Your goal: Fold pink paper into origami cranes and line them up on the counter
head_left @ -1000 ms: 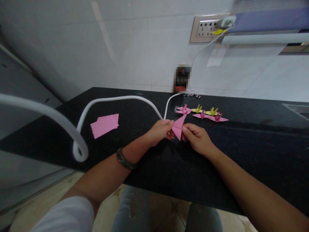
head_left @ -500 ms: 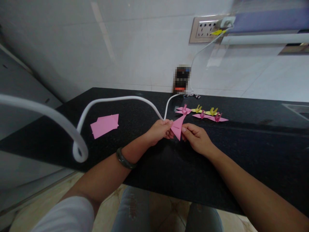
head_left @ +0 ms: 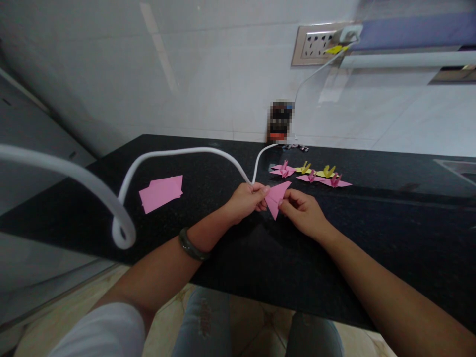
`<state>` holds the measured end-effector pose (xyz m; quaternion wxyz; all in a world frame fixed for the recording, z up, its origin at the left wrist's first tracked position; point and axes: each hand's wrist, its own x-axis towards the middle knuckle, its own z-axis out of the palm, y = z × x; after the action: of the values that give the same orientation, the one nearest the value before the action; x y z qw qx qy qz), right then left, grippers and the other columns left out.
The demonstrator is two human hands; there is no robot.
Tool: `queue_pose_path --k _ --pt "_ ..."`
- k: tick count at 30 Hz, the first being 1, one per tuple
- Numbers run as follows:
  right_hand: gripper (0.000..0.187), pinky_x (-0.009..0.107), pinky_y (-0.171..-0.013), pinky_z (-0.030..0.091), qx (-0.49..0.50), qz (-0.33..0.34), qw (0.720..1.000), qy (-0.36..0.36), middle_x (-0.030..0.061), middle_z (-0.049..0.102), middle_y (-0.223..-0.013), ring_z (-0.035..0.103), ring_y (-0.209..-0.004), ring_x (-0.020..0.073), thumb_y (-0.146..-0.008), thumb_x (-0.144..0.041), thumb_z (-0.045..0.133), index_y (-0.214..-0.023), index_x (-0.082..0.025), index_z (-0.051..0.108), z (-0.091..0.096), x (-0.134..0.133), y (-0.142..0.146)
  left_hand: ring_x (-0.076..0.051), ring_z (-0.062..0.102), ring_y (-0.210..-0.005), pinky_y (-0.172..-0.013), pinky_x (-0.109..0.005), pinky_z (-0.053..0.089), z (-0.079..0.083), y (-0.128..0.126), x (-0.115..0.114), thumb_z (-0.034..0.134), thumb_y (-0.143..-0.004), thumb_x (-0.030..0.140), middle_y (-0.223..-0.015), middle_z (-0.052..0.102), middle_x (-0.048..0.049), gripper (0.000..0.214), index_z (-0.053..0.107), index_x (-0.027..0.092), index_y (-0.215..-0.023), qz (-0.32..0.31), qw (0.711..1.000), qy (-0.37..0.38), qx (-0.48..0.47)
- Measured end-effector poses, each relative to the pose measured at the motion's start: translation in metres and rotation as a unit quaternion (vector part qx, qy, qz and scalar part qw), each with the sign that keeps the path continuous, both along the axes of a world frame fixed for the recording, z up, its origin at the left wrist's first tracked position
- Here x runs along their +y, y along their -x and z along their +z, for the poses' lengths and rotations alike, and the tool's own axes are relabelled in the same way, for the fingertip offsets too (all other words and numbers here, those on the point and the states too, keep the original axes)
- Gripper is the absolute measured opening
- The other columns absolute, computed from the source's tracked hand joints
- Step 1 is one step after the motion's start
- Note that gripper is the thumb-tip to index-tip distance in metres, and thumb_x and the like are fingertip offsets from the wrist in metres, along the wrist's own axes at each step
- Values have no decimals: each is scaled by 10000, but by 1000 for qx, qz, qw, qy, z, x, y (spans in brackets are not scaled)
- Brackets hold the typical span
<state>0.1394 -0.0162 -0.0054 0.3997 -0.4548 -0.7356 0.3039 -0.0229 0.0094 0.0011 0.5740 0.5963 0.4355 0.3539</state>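
Observation:
A pink folded origami paper [head_left: 276,197], roughly triangular with one point downward, is held above the dark counter between both hands. My left hand [head_left: 248,199] pinches its left corner between thumb and fingers. At the right edge of the paper, my right hand [head_left: 302,210] has its thumb and fingertips closed on it. Just beyond the hands stand several finished paper cranes, among them a pink crane [head_left: 334,181] and a yellow crane [head_left: 328,171]. Two or more pink paper sheets [head_left: 161,193] lie overlapping to the left.
A thick white flexible stand [head_left: 193,150] loops across the left side and ends behind my left hand. A phone-like device [head_left: 280,121], pixelated, leans at the wall. Its cable runs up to a socket [head_left: 316,45]. The black counter [head_left: 238,263] has its front edge near my knees.
The paper's upper tip has swung to the right and its face looks broader. My right fingertips now overlap its right edge. My left hand has barely moved.

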Motion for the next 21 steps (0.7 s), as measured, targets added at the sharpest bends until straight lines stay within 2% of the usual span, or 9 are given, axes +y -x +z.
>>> queue_pose_path --k 3,11,17,21 --pt "109 200 -480 324 -9 -8 1000 -13 -33 459 -557 403 -496 79 -710 -221 462 -702 -153 547 -1 1 0 -43 492 -462 -469 -165 390 1 0 -1 449 -750 352 -543 519 7 243 501 117 -709 -1 1000 -3 6" --pt "140 203 -465 324 -15 -82 996 -34 -20 490 -553 414 -479 82 -713 -235 442 -676 -149 546 -1 3 -1 -48 490 -450 -447 -163 384 3 -2 -1 404 -763 391 -520 509 0 326 478 110 -615 -2 1000 -6 28" --pt "136 199 -459 324 -4 -85 996 -35 -24 479 -551 402 -474 79 -717 -228 438 -670 -147 536 0 1 -1 -47 485 -436 -438 -164 383 3 -2 0 404 -772 352 -516 509 7 277 470 117 -641 21 999 13 34" --pt "106 206 -499 354 -10 -44 999 -24 -13 521 -591 455 -530 96 -691 -186 444 -663 -150 540 -1 2 -1 -45 493 -454 -462 -165 397 1 -1 0 437 -753 349 -533 517 4 264 479 111 -645 -11 999 -7 33"
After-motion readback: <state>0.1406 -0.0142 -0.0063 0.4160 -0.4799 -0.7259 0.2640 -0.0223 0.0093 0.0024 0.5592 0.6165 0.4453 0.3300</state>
